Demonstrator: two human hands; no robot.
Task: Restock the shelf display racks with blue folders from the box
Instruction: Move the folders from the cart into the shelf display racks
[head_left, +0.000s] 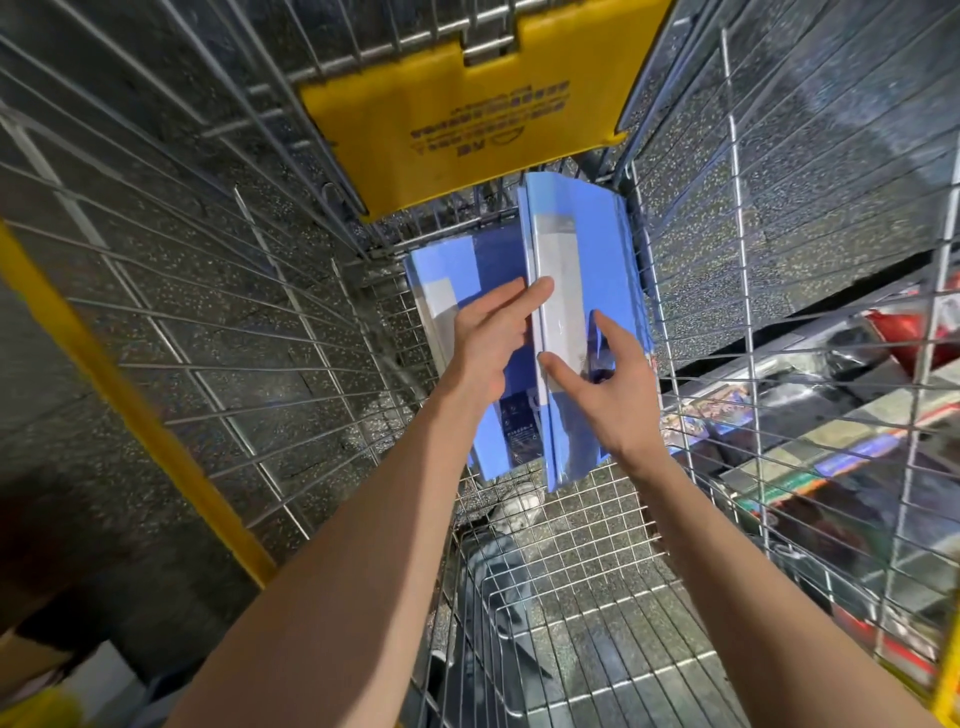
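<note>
At the far end of the wire shopping cart (571, 545), a flat blue folder (447, 270) lies beside an upright blue folder (592, 244), spine up, long axis running away from the person. The left hand (488, 343) lays straight, pressed-together fingers (524, 299) against its left face. The right hand (618, 395), equally near, pinches it between thumb and fingers.

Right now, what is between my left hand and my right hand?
A blue folder standing on edge, seen in the head view. The left hand presses its left side; the right hand pinches it from the right.
</note>
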